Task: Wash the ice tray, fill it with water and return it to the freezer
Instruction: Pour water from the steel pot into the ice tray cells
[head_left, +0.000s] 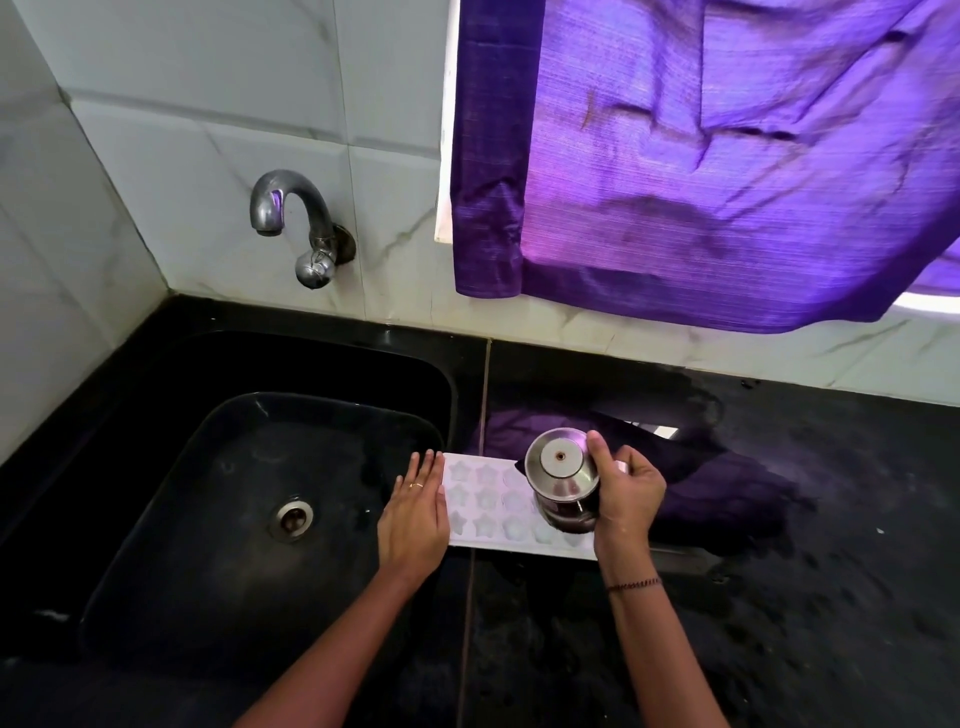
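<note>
Black tabletop (779, 571) beside the sink (171, 499) carried the ice tray (483, 499). Left hand (415, 514), fingers straight, steadied its end; right hand (628, 499) gripped a tilted jug (561, 478). Excess tilt would likely overflow cavities.

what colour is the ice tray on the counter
White, with star-shaped cavities. The ice tray shows best in the head view.

White ice tray (485, 501) on black countertop (805, 597)
</note>
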